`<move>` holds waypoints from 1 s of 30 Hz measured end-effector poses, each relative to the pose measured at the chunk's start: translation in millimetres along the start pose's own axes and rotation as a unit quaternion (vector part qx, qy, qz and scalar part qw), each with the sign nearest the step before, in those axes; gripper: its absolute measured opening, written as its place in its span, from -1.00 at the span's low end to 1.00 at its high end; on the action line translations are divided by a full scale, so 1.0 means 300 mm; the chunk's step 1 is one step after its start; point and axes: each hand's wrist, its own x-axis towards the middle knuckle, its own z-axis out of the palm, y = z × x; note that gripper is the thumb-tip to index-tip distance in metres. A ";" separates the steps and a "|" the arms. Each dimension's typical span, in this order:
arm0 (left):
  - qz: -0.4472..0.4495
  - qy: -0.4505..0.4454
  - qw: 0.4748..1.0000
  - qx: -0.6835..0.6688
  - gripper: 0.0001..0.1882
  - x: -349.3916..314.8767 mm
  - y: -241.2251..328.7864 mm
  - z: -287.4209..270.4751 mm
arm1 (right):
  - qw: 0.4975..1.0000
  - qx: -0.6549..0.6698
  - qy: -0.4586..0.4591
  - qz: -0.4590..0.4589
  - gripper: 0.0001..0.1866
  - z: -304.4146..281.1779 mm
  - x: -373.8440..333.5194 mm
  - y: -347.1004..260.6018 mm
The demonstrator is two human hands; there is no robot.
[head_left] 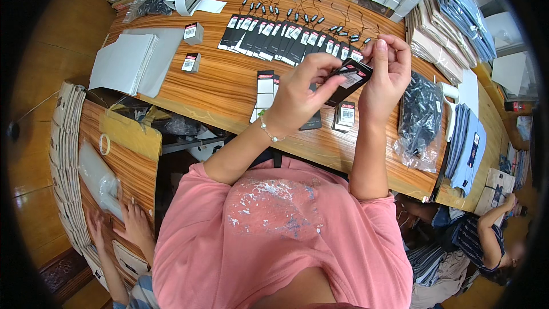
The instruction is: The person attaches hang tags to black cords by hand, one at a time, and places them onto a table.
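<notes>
Black tag (354,74): best kept steady — unbent
Left grip (301,87): clamped on it
Right grip (385,73): pinched together — contents unclear

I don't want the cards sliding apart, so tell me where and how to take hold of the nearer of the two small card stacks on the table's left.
Nearer card stack: probably best pinched across its left and right sides, coming from above. It is a small, compact block, apart from the other stack, with bare tabletop on both sides.
</notes>
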 end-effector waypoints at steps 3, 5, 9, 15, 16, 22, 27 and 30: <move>0.026 -0.025 0.999 0.041 -0.75 0.015 -0.021 -0.032 | 1.000 -0.001 -0.012 0.026 -0.90 -0.013 -0.008 -0.037; 0.055 -0.046 0.994 0.084 -0.79 0.024 -0.022 -0.052 | 0.999 0.004 -0.020 0.037 -0.88 -0.020 -0.011 -0.053; -0.007 -0.012 1.000 0.006 -0.85 0.054 -0.007 -0.058 | 0.997 0.065 -0.014 0.044 -0.86 -0.036 -0.010 -0.066; -0.079 -0.031 0.996 -0.032 -0.87 0.082 -0.001 -0.120 | 0.985 0.163 -0.008 0.050 -0.85 -0.078 0.001 -0.070; -0.131 -0.029 0.988 -0.083 -0.87 0.083 0.005 -0.128 | 0.984 0.173 -0.003 0.048 -0.85 -0.084 0.004 -0.069; -0.176 -0.032 0.968 -0.178 -0.86 0.095 0.022 -0.154 | 0.984 0.163 -0.023 0.060 -0.86 -0.091 -0.002 -0.059; -0.160 -0.014 0.976 -0.145 -0.89 0.096 0.062 -0.132 | 0.979 -0.011 -0.187 0.079 -0.89 -0.068 -0.035 -0.094; -0.116 -0.034 0.989 -0.082 -0.87 0.093 0.073 -0.132 | 0.964 -0.129 -0.228 0.046 -0.81 -0.038 -0.052 -0.107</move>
